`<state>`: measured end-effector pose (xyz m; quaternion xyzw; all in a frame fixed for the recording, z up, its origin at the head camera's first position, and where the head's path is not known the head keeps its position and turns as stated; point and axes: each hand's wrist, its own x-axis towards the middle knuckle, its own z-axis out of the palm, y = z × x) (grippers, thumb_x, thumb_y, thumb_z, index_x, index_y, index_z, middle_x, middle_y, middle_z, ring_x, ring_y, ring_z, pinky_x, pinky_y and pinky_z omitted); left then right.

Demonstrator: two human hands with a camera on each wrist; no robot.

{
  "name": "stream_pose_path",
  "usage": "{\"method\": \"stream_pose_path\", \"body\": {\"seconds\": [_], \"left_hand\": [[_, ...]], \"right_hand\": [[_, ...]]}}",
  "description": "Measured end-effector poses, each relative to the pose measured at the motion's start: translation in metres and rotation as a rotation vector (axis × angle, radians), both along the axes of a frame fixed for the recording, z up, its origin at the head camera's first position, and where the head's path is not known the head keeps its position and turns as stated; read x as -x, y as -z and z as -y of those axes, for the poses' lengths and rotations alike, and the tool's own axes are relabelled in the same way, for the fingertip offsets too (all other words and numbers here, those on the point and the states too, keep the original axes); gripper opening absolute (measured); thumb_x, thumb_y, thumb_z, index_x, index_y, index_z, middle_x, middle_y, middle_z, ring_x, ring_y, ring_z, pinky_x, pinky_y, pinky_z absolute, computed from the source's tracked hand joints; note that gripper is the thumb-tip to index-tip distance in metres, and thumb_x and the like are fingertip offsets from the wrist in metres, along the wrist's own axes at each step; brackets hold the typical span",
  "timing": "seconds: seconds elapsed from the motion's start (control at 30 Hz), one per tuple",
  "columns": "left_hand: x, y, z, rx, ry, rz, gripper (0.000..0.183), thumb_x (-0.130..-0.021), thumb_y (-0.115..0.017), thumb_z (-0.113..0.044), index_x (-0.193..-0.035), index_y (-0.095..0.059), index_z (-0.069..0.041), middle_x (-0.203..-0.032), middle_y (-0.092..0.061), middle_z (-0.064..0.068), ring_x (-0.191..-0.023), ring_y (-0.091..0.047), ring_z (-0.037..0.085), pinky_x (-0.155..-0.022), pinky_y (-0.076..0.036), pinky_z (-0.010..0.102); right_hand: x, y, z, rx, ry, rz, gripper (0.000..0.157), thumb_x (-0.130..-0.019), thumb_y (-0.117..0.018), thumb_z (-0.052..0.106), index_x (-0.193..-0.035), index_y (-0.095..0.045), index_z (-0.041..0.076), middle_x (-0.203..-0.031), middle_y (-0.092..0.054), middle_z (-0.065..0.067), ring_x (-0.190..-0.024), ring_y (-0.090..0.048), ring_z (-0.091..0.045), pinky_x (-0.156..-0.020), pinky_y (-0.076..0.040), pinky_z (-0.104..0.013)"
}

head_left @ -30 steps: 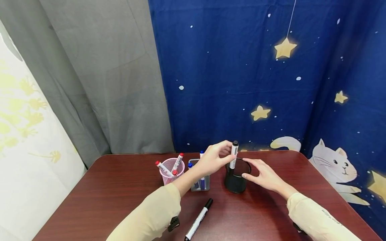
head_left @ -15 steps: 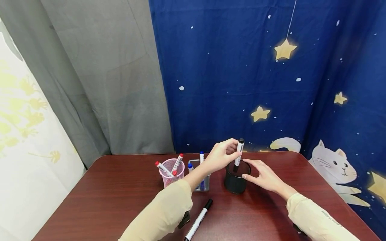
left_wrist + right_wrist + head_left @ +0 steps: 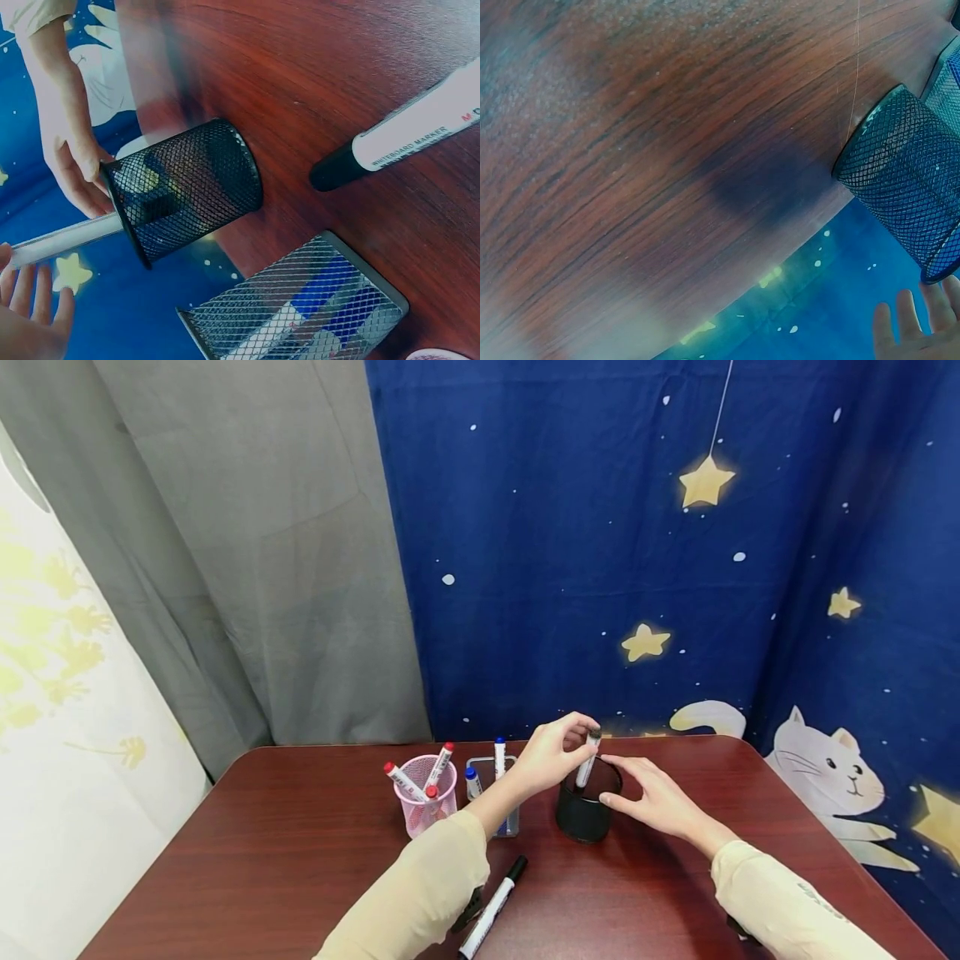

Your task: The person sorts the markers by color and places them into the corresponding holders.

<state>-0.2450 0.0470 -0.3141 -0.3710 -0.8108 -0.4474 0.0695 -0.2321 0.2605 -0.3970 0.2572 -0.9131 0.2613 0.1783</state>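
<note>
My left hand pinches a whiteboard marker near its black-capped top. The marker's lower end is inside the black mesh pen holder, showing dark through the mesh in the left wrist view. My right hand holds that pen holder at its rim, thumb on the near side and fingers on the far side. Another whiteboard marker, white with a black cap, lies on the table in front, partly beside the left sleeve.
A pink mesh pen holder with red-capped markers stands at the left. Next to it, a grey mesh pen holder contains blue-capped markers, partly behind the left forearm. The brown table ends at a curtain.
My left hand has moved right, then down, lowering the marker further into the black pen holder. The marker tilts slightly more. The right hand stays at the rim.
</note>
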Motion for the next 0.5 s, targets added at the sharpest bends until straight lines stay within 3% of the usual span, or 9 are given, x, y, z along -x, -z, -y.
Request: {"method": "stream_pose_path", "body": {"seconds": [0.2, 0.5], "left_hand": [[-0.009, -0.002, 0.009, -0.033, -0.011, -0.094, 0.027, -0.087, -0.061, -0.011, -0.114, -0.057, -0.008, -0.110, -0.061, 0.004, -0.103, -0.055, 0.012, -0.085, -0.044, 0.030], [-0.038, 0.000, 0.026, -0.062, 0.130, -0.122, 0.026, -0.086, -0.062, -0.009, -0.111, -0.060, -0.004, -0.108, -0.062, 0.005, -0.104, -0.054, 0.009, -0.086, -0.044, 0.027]], "right_hand": [[0.000, -0.002, 0.001, -0.001, 0.000, 0.011, 0.059, -0.079, -0.070, 0.036, -0.126, -0.052, 0.007, -0.119, -0.057, -0.010, -0.108, -0.050, -0.028, -0.086, -0.040, -0.048], [-0.001, 0.000, 0.000, 0.014, 0.012, 0.021, 0.061, -0.077, -0.072, 0.035, -0.125, -0.052, 0.001, -0.117, -0.056, -0.014, -0.108, -0.049, -0.030, -0.086, -0.040, -0.049]]}}
